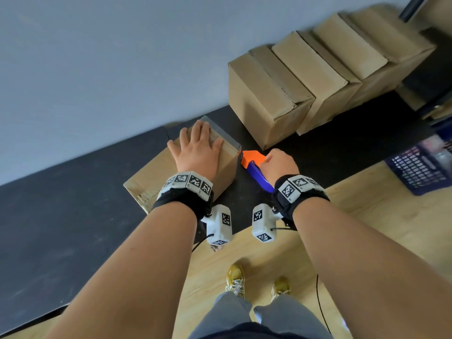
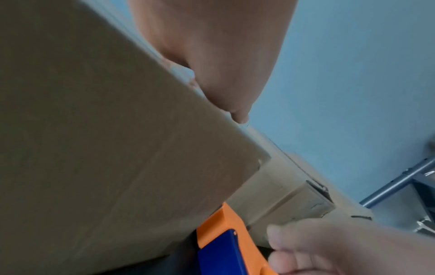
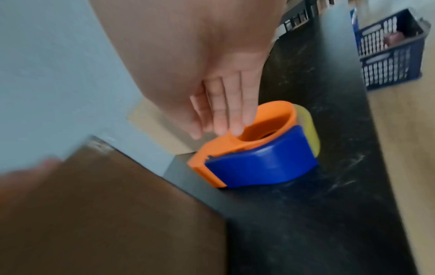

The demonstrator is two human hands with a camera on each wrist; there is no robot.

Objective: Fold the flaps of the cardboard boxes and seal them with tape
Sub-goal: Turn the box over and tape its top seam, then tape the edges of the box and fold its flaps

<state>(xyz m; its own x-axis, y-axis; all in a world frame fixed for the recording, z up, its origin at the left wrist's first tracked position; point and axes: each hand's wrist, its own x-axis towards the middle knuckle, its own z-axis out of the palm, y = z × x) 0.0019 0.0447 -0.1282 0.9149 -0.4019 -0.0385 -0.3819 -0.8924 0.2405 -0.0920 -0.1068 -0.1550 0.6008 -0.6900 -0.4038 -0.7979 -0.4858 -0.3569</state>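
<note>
A closed cardboard box [image 1: 146, 177] lies on the black table [image 1: 61, 204]. My left hand [image 1: 195, 148] rests flat on its top with fingers spread, beside a shiny strip of clear tape [image 1: 226, 135] along the far edge. In the left wrist view the palm [image 2: 212, 55] presses the box [image 2: 94, 130]. My right hand [image 1: 278, 165] grips an orange and blue tape dispenser [image 1: 254, 165] standing on the table by the box's right side. In the right wrist view its fingers [image 3: 223, 115] reach into the orange loop of the dispenser [image 3: 259, 163], which carries a yellowish tape roll [image 3: 308, 126].
A row of closed cardboard boxes [image 1: 293, 89] leans along the grey wall at the back right. A dark blue slotted basket [image 1: 420, 167] stands on the wooden floor to the right. The table edge runs just in front of my wrists.
</note>
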